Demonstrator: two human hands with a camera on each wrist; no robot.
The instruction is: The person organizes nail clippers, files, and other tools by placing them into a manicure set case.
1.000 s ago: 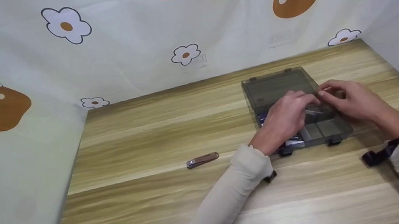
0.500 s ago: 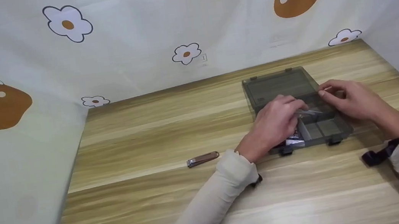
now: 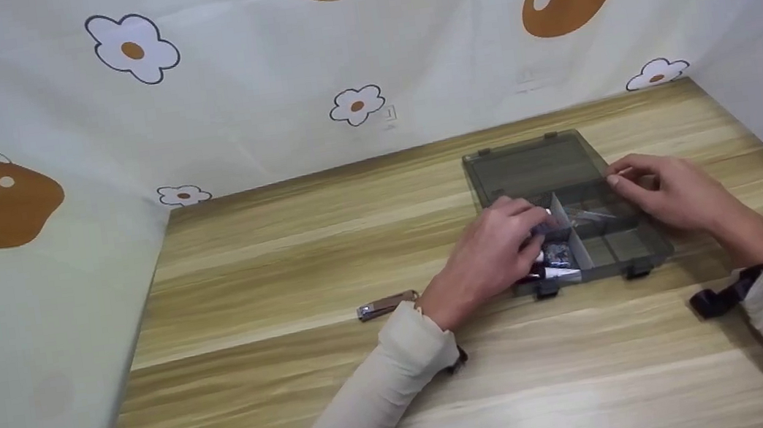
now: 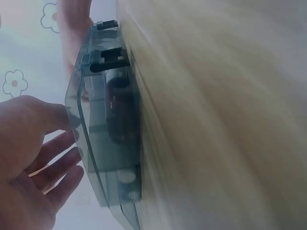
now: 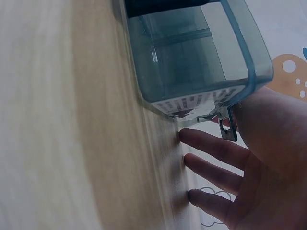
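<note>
A smoky see-through divided box lies at the right of the table with its lid laid back. My left hand is over its left compartments, fingers loosely bent and reaching down at the contents; in the left wrist view its fingers spread behind the rim. No object shows in its grasp. My right hand rests at the box's right side, thumb and forefinger near the back corner; in the right wrist view the other fingers are straight, tips on the table. Slim clear pieces lie in the back right compartment.
Nail clippers lie on the wooden table left of the box. A dark patterned packet and a white piece sit in the front left compartment. A patterned cloth wall stands behind the table.
My left hand has moved left, from beside the right hand and the slim clear pieces to the box's left compartments. The right hand has stayed in place.
</note>
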